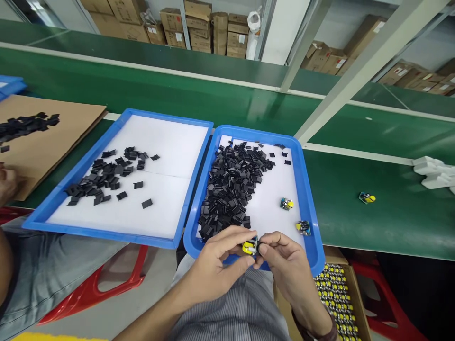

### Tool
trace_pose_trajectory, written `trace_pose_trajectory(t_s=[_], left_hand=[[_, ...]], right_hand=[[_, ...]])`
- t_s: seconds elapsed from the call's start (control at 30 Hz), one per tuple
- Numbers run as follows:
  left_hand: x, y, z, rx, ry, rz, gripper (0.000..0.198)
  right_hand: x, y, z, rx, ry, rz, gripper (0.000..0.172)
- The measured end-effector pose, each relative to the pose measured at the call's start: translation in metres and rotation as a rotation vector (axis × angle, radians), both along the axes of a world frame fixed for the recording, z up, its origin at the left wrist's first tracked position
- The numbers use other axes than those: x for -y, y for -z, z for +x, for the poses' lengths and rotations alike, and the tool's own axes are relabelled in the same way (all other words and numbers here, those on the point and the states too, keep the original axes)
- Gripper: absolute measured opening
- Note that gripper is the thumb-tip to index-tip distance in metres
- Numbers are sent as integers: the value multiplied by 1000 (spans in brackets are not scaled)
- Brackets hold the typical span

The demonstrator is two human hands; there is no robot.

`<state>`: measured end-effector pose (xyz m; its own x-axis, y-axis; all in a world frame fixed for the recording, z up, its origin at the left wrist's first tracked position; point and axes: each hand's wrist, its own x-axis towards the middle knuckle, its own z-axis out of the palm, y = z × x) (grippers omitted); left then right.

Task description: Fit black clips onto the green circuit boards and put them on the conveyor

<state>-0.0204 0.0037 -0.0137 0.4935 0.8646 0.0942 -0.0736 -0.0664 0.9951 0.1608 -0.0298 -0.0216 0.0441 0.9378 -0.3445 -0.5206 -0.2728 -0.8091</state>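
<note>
My left hand point(222, 265) pinches a small circuit board with a yellow component point(250, 247) between thumb and fingers, over the near edge of the right blue tray point(313, 213). Against the board's right side, my right hand point(284, 260) is closed on a small dark piece, mostly hidden by the fingertips; it looks like one of the black plastic pieces. A large heap of such black plastic pieces point(231, 184) covers the left part of this tray. Two more boards, one upper point(286, 203) and one lower point(303, 228), lie at its right side.
A second blue tray point(170, 241) with scattered black pieces point(106, 175) stands at left, beside cardboard point(78, 118) and another person's hand point(7, 182). One board point(367, 197) lies on the green bench point(391, 227). Below right, a carton point(359, 303) holds many boards. A slanted post point(355, 71) rises behind.
</note>
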Motion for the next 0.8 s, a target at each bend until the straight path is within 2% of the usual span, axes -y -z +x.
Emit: trace_pose_trajectory(t_s=[0.13, 0.3, 0.4, 0.53, 0.67, 0.8], left_hand=[[-2, 4, -7, -115, -10, 147, 49], [0, 6, -5, -183, 0, 207, 50], [2, 7, -3, -190, -88, 247, 48], [5, 10, 0, -174, -249, 280, 44], [6, 14, -1, -164, -272, 356, 48], [5, 19, -3, -166, -273, 417, 50]], right_hand=[[-4, -3, 3, -16, -22, -35, 18], [-7, -2, 5, 48, -96, -35, 16], [-6, -1, 2, 84, -94, 9, 15], [3, 2, -5, 239, -26, 153, 23], [12, 2, -7, 501, -48, 365, 28], [15, -1, -14, 676, -128, 450, 35]])
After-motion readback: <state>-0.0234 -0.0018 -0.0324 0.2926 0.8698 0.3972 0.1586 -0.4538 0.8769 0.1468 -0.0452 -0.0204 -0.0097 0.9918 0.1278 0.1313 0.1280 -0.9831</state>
